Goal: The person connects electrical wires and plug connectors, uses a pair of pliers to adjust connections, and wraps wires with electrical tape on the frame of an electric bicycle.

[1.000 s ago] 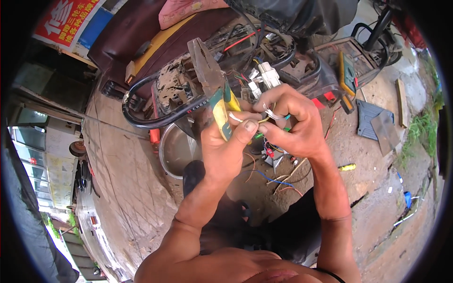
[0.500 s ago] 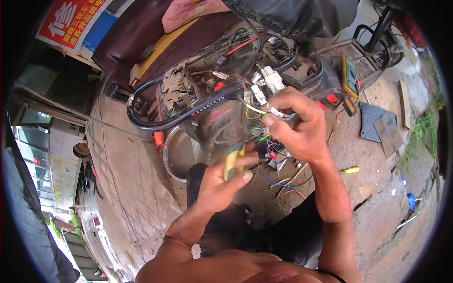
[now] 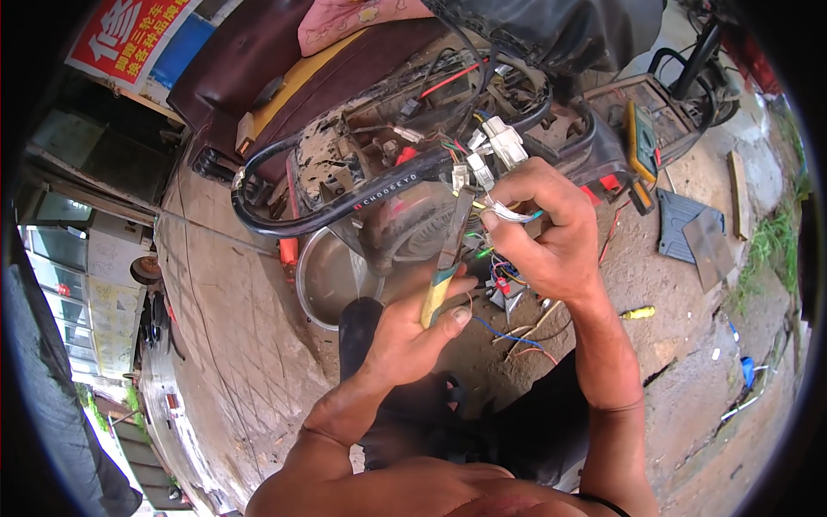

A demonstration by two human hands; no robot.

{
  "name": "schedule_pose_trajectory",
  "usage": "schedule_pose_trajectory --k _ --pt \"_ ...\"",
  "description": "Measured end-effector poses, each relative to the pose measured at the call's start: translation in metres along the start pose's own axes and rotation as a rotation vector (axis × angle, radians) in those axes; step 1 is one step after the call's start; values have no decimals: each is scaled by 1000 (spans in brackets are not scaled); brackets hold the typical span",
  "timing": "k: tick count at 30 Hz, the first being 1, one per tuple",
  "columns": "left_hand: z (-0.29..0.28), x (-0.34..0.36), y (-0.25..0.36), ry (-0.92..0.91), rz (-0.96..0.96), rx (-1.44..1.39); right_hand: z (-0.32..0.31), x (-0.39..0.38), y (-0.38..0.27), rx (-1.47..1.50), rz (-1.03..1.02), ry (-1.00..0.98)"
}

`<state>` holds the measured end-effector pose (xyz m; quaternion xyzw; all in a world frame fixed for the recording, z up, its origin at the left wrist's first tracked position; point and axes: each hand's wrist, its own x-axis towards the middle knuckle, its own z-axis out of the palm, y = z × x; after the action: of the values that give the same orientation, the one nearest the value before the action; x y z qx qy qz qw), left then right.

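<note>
My left hand (image 3: 412, 338) is closed around the yellow-and-green handles of a pair of pliers (image 3: 437, 300). The dark metal jaws point upward and meet the near end of a yellow-green wire, just below the white plug connectors (image 3: 504, 142). Pinched between thumb and forefinger of my right hand (image 3: 551, 226) is a small bunch of wires (image 3: 510, 212), white with a blue one among them. The connectors stick up above that hand, beside the black tubular frame (image 3: 379, 194). Whether the jaws grip the wire, I cannot tell.
Loose coloured wires (image 3: 501, 280) hang below my hands. A round metal basin (image 3: 332, 289) stands under the frame at left. To the right are a multimeter (image 3: 640, 142), a yellow-handled tool (image 3: 638, 313) on the ground and a grey plastic panel (image 3: 685, 220). A maroon seat (image 3: 228, 65) rises behind.
The pliers have moved right, up against the yellow-green wire, and their handles look closer together. My right hand stays nearly in place with the wires.
</note>
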<state>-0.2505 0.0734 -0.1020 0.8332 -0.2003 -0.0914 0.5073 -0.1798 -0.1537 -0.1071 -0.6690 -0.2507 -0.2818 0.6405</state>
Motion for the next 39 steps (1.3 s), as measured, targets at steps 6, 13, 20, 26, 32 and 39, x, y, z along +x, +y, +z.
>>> schedule_pose_trajectory --k 6,13,20,26,32,39 --pt "-1 7 9 31 16 68 -2 0 -5 -70 13 -76" --pt "-4 18 11 69 111 241 -8 -1 -3 -145 -5 -100" --pt "-4 22 12 117 140 370 -14 -4 -7 -173 45 -114" --pt "-3 23 13 171 156 422 -8 -6 -31 -330 202 -136" --pt "-11 26 9 91 119 323 -10 -2 -8 -219 -33 -95" --pt "-22 25 8 -220 -186 -450 -14 -5 8 305 338 -103"
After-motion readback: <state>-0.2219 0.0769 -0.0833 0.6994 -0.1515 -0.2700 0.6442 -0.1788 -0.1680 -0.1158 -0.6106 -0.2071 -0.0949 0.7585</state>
